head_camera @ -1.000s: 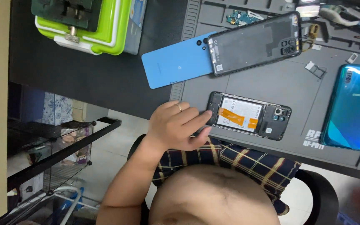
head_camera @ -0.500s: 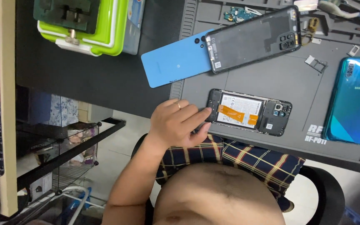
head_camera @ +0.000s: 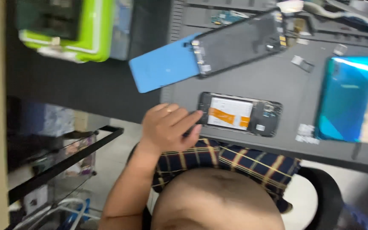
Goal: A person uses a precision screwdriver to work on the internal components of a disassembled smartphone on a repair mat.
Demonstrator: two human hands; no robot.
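Left hand (head_camera: 167,127) rests at the near edge of the grey work mat (head_camera: 286,81), fingers together and pressed against the end of the opened phone (head_camera: 239,113), apparently steadying it; whether they actually clasp it, I cannot tell. The phone lies flat, back removed, battery with orange label facing up (insides exposed for access). Right hand not in view. Beyond it, a dark phone frame (head_camera: 239,42) overlaps a blue back cover (head_camera: 162,68). A teal back cover (head_camera: 346,98) sits well to the side. Green case (head_camera: 64,30) on the table corner.
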